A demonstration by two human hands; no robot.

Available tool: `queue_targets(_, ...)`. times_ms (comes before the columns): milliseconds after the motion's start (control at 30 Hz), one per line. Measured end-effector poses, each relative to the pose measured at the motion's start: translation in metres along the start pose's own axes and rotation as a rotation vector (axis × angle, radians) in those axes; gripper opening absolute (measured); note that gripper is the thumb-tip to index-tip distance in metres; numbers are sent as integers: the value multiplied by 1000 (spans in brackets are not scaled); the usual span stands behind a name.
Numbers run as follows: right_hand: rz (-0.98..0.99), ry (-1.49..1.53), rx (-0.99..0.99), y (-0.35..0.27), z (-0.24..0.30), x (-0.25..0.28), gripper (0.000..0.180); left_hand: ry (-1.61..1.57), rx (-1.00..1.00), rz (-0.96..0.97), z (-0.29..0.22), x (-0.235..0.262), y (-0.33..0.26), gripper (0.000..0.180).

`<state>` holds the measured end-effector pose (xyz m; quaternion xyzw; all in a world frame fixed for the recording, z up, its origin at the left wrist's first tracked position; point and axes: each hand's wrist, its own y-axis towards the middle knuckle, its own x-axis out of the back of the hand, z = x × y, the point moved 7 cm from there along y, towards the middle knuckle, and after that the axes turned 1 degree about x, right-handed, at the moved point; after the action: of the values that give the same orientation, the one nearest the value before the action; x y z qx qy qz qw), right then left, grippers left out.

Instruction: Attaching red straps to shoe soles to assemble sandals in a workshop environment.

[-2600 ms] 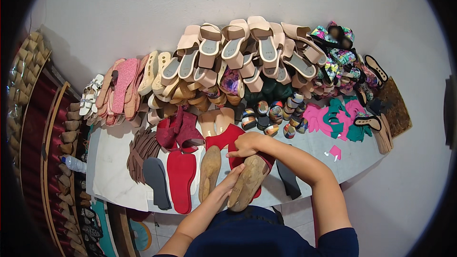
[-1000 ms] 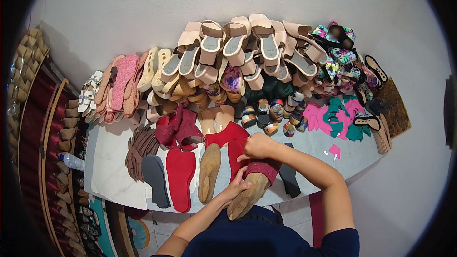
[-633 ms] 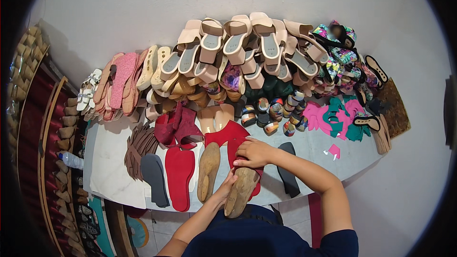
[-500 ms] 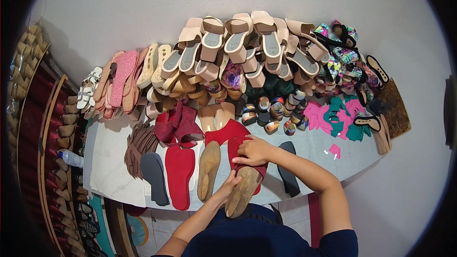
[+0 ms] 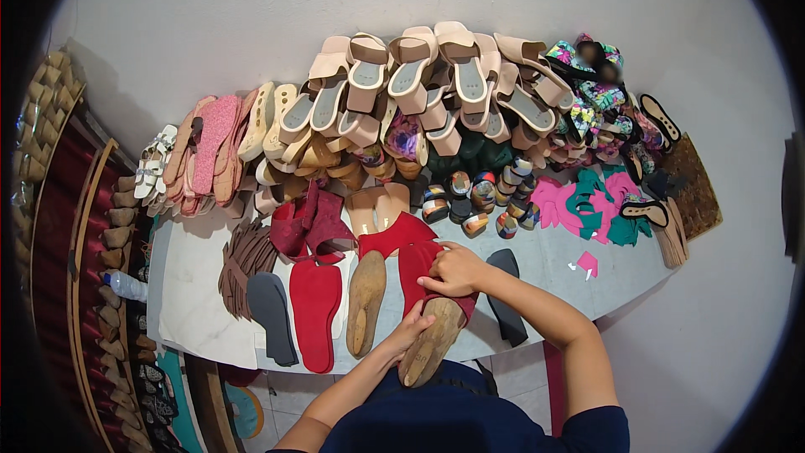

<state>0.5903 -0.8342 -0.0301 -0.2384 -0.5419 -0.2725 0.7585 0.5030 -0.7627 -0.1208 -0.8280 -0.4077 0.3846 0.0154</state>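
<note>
At the table's near edge my left hand is closed round the side of a wooden shoe last, held tilted with its heel end toward me. A dark red shoe upper wraps the last's far part. Fingers curled, my right hand grips this upper from above and hides part of it. Just beyond lies a red insole, partly covered. To the left are a second wooden last, a pair of red insoles and grey soles. Dark soles lie right of my hands.
Pale pink heeled sandals are piled along the wall. Dark red uppers, brown strips, patterned heels and pink and green scraps lie on the table. A rack of lasts stands at left.
My right hand has shifted slightly right and nearer over the upper. The last has moved a little to the right with my left hand still on it. The view has shifted slightly.
</note>
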Motion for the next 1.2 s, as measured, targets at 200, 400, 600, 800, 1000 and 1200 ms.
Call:
queue_targets(200,-664,-172,232,-10,25,48,63,57,70,36,-7,-13,-3,62)
queue_targets(400,321,109,-137,0,12,3,66,99,111,117,-1,-13,-7,61)
queue_targets(600,315,64,-60,-3,9,-8,71,89,-66,-59,-20,-21,-9,61)
queue_targets(800,243,100,-45,-3,8,-4,69,88,134,64,-8,-18,-7,66)
queue_targets(1000,-824,462,-287,-36,-22,51,34,-79,23,15,-12,-3,-10,66)
queue_targets(1200,-595,1219,-390,-51,30,-38,94,-252,-256,-187,-27,51,10,63)
